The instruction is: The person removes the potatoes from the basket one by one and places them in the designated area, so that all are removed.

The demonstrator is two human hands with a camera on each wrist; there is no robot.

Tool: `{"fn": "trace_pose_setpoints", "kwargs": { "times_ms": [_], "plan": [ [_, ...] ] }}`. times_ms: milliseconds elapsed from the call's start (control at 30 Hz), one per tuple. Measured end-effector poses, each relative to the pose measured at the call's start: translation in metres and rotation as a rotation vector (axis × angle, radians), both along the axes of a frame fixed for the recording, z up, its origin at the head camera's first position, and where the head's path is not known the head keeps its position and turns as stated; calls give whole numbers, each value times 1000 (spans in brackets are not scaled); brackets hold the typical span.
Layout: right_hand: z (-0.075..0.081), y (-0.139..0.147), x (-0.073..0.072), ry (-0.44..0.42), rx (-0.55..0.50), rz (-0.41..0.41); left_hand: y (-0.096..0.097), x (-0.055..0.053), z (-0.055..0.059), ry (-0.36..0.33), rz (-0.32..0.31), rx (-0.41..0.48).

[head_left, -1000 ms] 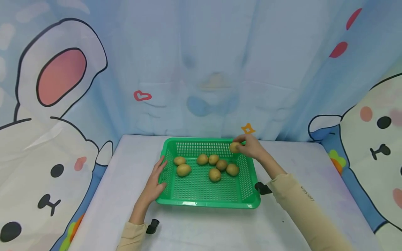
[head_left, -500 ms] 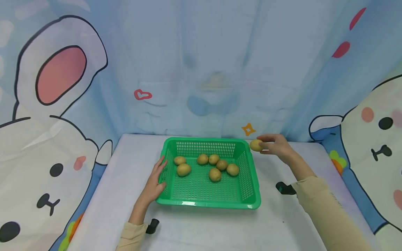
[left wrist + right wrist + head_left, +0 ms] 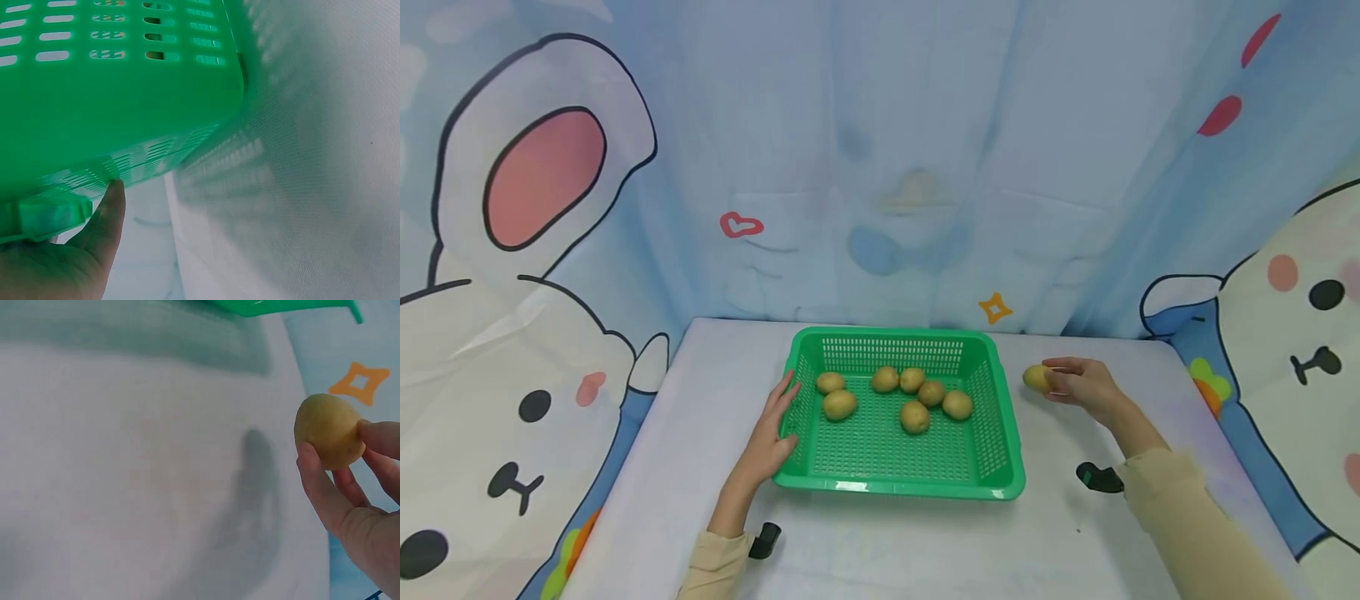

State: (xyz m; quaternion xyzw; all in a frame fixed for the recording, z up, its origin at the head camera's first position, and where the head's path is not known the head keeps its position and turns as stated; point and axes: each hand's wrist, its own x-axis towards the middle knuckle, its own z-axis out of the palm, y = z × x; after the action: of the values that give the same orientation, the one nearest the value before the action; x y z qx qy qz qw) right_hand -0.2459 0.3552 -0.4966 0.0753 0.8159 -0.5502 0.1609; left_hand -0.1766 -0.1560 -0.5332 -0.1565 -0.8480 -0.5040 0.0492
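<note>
My right hand (image 3: 1086,387) pinches a small yellow potato (image 3: 1036,379) between thumb and fingers, to the right of the green plastic basket (image 3: 895,487). In the right wrist view the potato (image 3: 328,430) shows whole, above the table and its shadow. My left hand (image 3: 767,442) holds the basket's left rim. The thumb reaches over the inner side, and in the left wrist view a finger (image 3: 111,203) lies against the outer wall below the rim. Inside the basket lie several potatoes, among them a large one (image 3: 839,406) at the left and one (image 3: 957,405) at the right.
A white-covered table (image 3: 880,550) bears the basket. Behind it hangs a blue curtain (image 3: 910,108) with printed cartoon rabbits. Black wrist mounts (image 3: 765,542) stick out from both sleeves.
My right hand has lifted the potato out over the basket's right rim, carried it rightward, then lowered it beside the basket. The left hand keeps its place.
</note>
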Motion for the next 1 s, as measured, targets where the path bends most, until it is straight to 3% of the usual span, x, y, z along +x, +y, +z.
{"fn": "trace_pose_setpoints", "kwargs": {
  "times_ms": [367,567,733,1000],
  "plan": [
    [-30,15,6,-30,100,-71,1,-1,-3,13,-8,9],
    [-37,15,6,-8,130,-75,0,0,-2,24,-7,9],
    [-28,12,6,-6,178,-60,0,0,-2,28,-15,15],
    [2,-2,1,-29,218,-81,-1,0,-2,17,-20,18]
  ]
}}
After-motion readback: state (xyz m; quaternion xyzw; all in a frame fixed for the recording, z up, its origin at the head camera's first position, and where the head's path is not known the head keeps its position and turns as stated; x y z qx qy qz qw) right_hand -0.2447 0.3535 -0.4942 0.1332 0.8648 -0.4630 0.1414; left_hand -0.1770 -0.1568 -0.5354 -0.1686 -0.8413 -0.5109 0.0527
